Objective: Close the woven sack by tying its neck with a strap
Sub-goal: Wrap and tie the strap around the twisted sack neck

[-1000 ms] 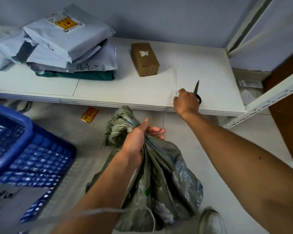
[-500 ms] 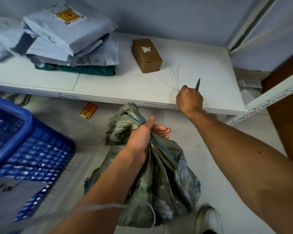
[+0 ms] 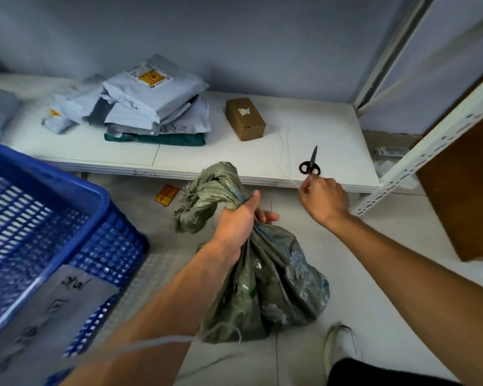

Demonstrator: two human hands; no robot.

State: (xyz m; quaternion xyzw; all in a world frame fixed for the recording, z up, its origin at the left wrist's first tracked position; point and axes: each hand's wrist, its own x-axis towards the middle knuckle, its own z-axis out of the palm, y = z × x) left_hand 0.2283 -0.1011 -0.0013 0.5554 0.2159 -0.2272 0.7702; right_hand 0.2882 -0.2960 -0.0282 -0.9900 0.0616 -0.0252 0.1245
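Note:
A grey-green woven sack (image 3: pixel 265 285) stands on the floor, its gathered neck (image 3: pixel 215 190) twisted upward. My left hand (image 3: pixel 239 221) grips the neck just below the bunched top. Several thin white straps (image 3: pixel 281 147) lie on the white shelf (image 3: pixel 179 160), faint against it. Just off the shelf's front edge, my right hand (image 3: pixel 322 200) has its fingers curled, thumb and forefinger pinching the near end of one strap. That strap is barely visible.
Black-handled scissors (image 3: pixel 310 164) lie on the shelf just beyond my right hand. A small cardboard box (image 3: pixel 245 118) and a pile of grey mailer bags (image 3: pixel 151 107) sit further back. A blue plastic crate (image 3: pixel 48 240) stands at left, my shoe (image 3: pixel 339 346) at bottom right.
My right hand has drawn back from the shelf toward me, uncovering the scissors' handles. My left hand still grips the sack's neck.

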